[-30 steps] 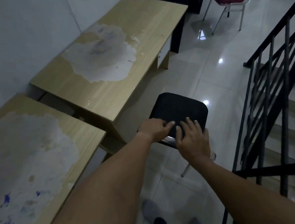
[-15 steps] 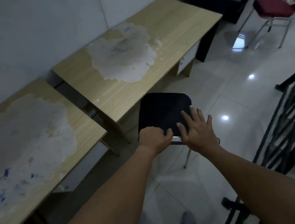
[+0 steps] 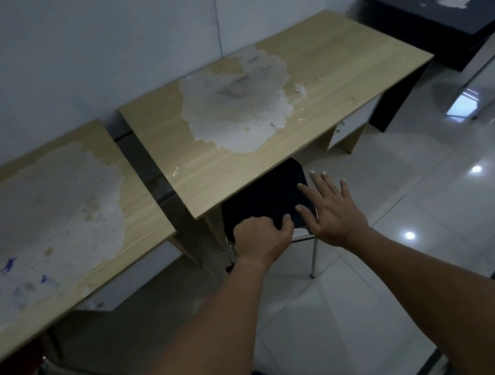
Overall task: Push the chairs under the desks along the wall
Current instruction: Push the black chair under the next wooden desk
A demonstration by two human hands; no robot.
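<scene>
black chair (image 3: 266, 197) sits partly under the middle desk (image 3: 309, 117), its near seat edge protruding. left hand (image 3: 262, 239) grips that edge; right hand (image 3: 331, 210) rests flat, fingers spread. judged incomplete: further push needed; other chairs unconfirmed.

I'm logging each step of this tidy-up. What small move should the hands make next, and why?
Probably keep pushing the black chair further under the middle desk: only its far edge is beneath the desktop, while the left hand grips its near edge and the right hand lies open beside it.
</scene>
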